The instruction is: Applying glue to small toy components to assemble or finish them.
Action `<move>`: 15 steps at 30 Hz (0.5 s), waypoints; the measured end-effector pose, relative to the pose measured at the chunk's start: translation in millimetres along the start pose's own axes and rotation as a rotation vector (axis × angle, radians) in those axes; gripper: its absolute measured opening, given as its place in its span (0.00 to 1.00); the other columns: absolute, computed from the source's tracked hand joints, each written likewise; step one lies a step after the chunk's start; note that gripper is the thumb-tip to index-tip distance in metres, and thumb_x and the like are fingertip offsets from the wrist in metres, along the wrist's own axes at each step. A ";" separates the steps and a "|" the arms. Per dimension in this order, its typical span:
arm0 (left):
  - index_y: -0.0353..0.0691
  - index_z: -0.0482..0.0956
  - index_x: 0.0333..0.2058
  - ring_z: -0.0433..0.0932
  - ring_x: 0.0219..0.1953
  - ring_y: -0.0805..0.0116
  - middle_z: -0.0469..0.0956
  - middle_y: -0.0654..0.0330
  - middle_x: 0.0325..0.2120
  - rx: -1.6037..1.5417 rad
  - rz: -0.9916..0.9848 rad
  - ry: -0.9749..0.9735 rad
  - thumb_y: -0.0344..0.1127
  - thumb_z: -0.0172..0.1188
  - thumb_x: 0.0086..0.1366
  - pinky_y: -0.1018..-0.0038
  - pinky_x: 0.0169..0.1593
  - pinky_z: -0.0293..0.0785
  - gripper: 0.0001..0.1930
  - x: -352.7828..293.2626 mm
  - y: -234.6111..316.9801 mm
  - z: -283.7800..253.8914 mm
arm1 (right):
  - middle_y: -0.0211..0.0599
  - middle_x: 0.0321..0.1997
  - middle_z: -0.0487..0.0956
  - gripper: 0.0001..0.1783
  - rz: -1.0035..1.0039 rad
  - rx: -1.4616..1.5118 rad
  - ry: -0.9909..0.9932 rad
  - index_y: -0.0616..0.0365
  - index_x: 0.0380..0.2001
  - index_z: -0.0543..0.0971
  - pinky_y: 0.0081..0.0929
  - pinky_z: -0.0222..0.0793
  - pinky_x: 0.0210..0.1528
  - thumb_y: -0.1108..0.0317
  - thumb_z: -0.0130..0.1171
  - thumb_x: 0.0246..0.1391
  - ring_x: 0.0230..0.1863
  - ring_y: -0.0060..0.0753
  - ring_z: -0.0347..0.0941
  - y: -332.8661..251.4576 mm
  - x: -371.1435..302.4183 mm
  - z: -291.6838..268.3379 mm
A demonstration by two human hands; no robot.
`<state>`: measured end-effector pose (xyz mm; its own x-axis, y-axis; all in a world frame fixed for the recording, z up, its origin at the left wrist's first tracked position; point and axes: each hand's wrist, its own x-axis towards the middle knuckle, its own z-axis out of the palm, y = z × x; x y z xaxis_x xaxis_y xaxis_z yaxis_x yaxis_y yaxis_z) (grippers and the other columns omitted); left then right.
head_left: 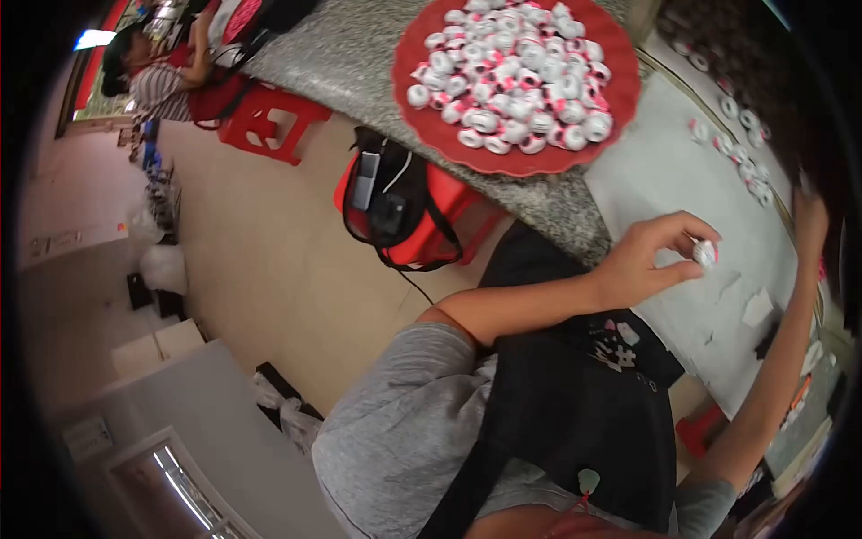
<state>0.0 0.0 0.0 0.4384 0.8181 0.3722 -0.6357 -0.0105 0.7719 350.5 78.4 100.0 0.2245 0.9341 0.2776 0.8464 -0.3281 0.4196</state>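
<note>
Between the thumb and fingers of my left hand (651,256) is a small white-and-pink round piece (706,254), held over a white sheet (642,180) on the table. My right hand (811,214) reaches out to the far right, beside a dark pile; its fingers are dim and blurred there, so their grip does not show. Ahead of my left hand stands a red scalloped plate (415,135), heaped with similar white-and-pink pieces (521,76). Several more pieces (741,162) lie in a loose row on the sheet, between my two hands and the plate.
Paper scraps (757,307) lie near my left hand. The speckled stone tabletop (332,54) runs to the far left. Below its edge, a black bag (395,193) rests on a red stool (458,211). Another person (162,85) sits near a second red stool (269,121).
</note>
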 end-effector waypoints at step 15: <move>0.31 0.63 0.40 0.68 0.39 0.71 0.68 0.54 0.37 0.159 -0.310 -0.047 0.18 0.49 0.49 0.80 0.40 0.65 0.16 -42.5 35.5 -40.0 | 0.41 0.21 0.68 0.04 0.556 2.212 -0.163 0.64 0.21 0.67 0.15 0.57 0.15 0.80 0.50 0.38 0.16 0.23 0.62 -217.0 -248.4 -92.4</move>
<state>-66.6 -12.2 -9.1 0.6262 0.7691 0.1277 -0.3622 0.1419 0.9212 66.5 -95.5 19.9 0.4730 0.8747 -0.1060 -0.2767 0.0333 -0.9604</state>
